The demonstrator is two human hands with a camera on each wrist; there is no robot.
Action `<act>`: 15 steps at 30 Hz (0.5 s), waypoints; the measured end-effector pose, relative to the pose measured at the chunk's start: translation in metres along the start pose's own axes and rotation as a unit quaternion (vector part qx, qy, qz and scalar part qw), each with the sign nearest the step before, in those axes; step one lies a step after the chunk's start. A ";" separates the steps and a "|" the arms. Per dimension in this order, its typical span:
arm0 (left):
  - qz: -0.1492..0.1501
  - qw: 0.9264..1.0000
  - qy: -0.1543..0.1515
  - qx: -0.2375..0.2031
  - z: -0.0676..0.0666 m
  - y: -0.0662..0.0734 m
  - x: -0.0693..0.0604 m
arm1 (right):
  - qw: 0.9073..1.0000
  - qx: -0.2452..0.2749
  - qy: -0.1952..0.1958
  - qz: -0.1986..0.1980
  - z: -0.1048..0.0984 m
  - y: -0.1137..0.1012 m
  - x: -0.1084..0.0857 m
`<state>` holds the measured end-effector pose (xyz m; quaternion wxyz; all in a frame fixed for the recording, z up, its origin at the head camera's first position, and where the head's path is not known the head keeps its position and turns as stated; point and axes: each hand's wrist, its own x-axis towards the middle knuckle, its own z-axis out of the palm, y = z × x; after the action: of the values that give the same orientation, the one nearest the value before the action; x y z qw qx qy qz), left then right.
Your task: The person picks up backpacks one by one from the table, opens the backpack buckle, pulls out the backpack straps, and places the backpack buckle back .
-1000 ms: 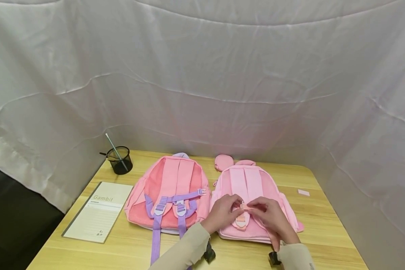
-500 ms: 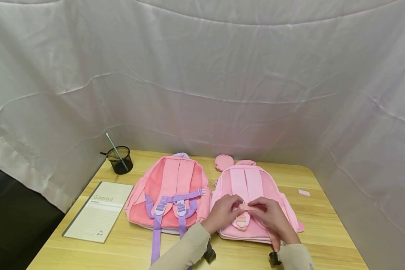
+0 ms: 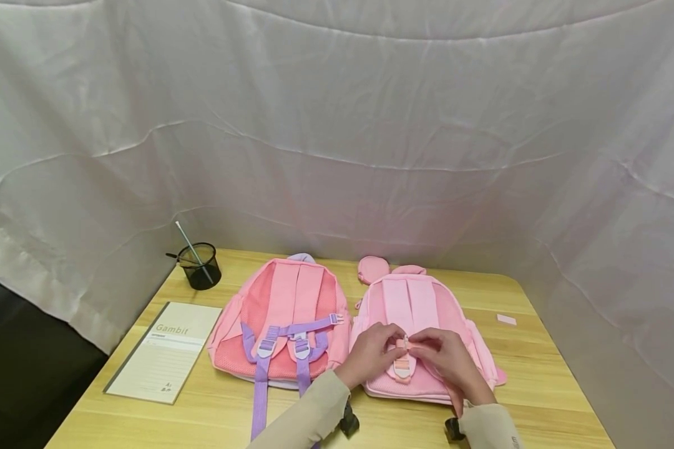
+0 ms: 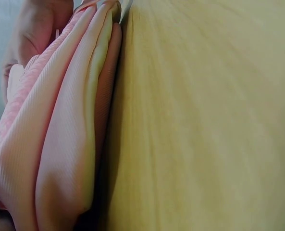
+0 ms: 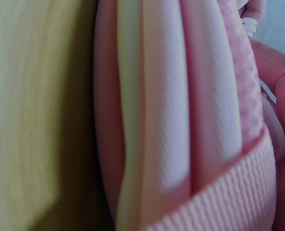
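Observation:
A light pink backpack (image 3: 447,305) lies with its shoulder-strap side up on the table in the head view. Over its lower middle, my left hand (image 3: 371,355) pinches the left part of an orange-pink strap (image 3: 401,343) with a small pale buckle on it. From the right, my right hand (image 3: 452,360) pinches the same strap close by, the fingertips of both hands nearly meeting. Just below them lies a white strap adjuster (image 3: 402,368). Both wrist views show mainly the backpack's side (image 4: 60,159), and fingers hide most of the buckle.
Left of it lies a coral-pink backpack (image 3: 283,293) with purple straps. Farther left are a notebook (image 3: 160,358) and a black mesh pen cup (image 3: 201,277). A round pink pouch (image 3: 373,270) sits behind; a small pink card (image 3: 506,320) lies at right.
My right hand has shifted slightly left, bringing its fingertips closer to the left hand's at the strap. The left hand and the backpacks have hardly moved.

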<state>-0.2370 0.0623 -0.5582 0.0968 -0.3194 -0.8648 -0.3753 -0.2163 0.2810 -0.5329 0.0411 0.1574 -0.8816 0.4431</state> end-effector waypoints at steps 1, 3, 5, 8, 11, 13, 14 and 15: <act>0.001 1.000 0.001 0.000 0.000 0.000 0.000 | 1.000 -0.005 0.001 0.005 -0.001 0.000 -0.001; 0.002 1.000 0.002 0.001 0.000 0.000 0.000 | 1.000 -0.011 0.006 0.014 -0.003 0.001 -0.002; 0.001 1.000 0.003 0.000 0.000 0.001 -0.001 | 1.000 -0.019 0.009 0.017 -0.006 0.002 -0.003; -0.005 1.000 0.002 -0.003 0.000 0.001 -0.001 | 1.000 -0.015 0.011 0.015 -0.008 0.004 -0.004; -0.009 1.000 -0.002 -0.003 -0.001 0.000 -0.001 | 1.000 -0.008 0.007 0.014 -0.007 0.004 -0.004; -0.009 1.000 -0.002 -0.001 -0.001 0.000 -0.001 | 1.000 0.000 0.006 0.019 -0.005 0.004 -0.002; -0.010 1.000 -0.003 -0.001 0.000 0.000 -0.001 | 1.000 0.002 0.005 0.020 -0.004 0.003 -0.002; -0.010 1.000 -0.004 0.000 0.000 0.000 -0.001 | 1.000 0.003 0.004 0.022 -0.003 0.003 -0.001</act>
<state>-0.2365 0.0614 -0.5585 0.0899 -0.3123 -0.8680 -0.3755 -0.2160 0.2847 -0.5336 0.0346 0.1366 -0.8833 0.4471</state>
